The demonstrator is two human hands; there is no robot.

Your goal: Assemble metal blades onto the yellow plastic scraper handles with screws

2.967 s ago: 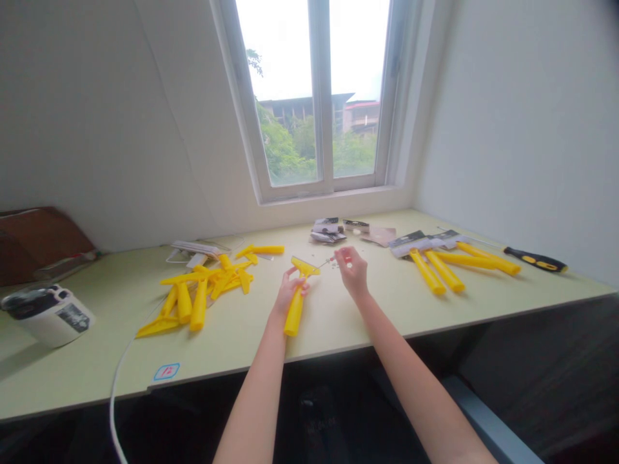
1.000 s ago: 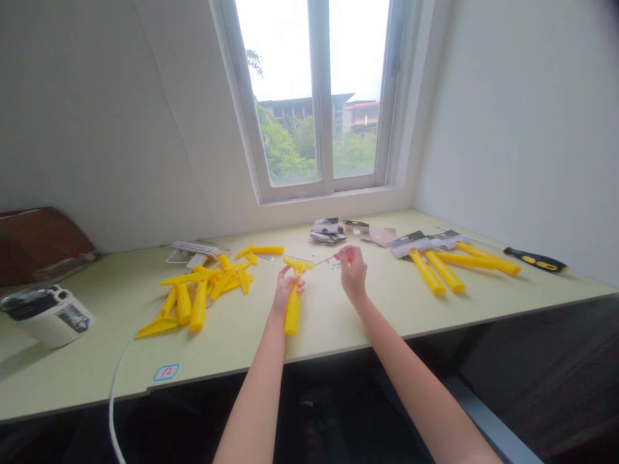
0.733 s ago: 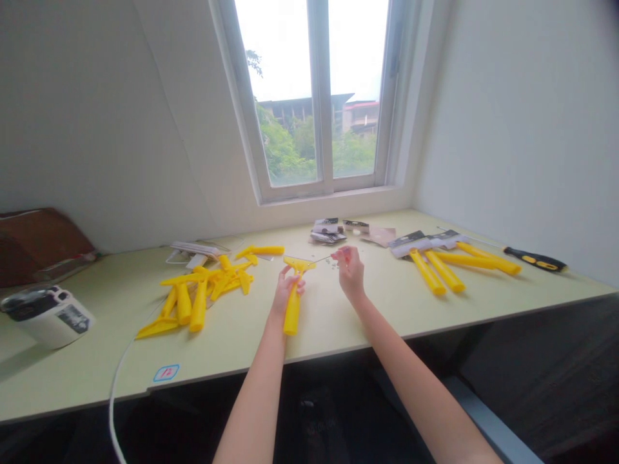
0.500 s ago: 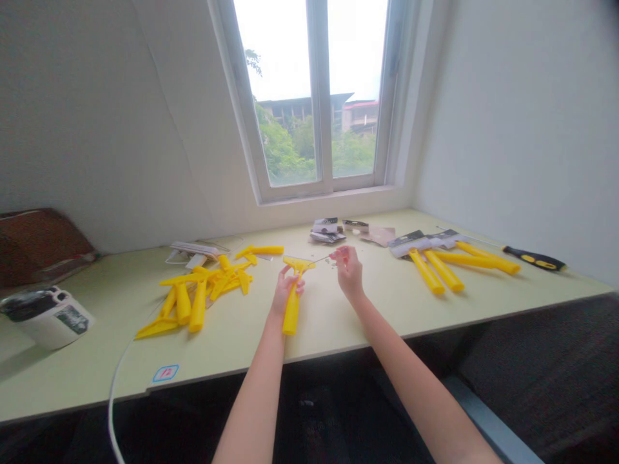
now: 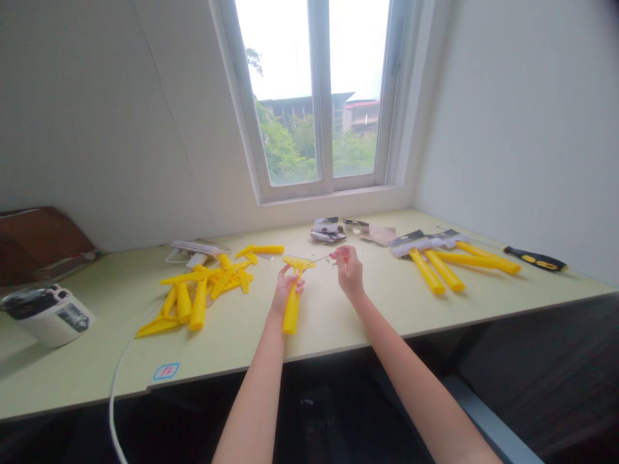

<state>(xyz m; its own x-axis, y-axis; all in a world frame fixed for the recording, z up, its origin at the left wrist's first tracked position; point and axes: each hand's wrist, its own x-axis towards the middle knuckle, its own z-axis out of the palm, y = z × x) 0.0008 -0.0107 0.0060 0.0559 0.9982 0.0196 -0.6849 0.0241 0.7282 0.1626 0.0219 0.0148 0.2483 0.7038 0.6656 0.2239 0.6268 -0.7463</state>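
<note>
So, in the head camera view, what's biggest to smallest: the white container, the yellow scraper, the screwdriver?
1. White container
2. Yellow scraper and black-and-yellow screwdriver: these look about alike, and the scraper is nearer the camera, so I can't rank them.

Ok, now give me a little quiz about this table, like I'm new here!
1. Which hand grips the yellow plastic scraper?
2. True or false: the black and yellow screwdriver lies to the right of the group of yellow scrapers.
3. What does the right hand pinch? A) a thin metal piece B) a paper packet C) a white cable

Key: 1. The left hand. 2. True. 3. A.
</note>
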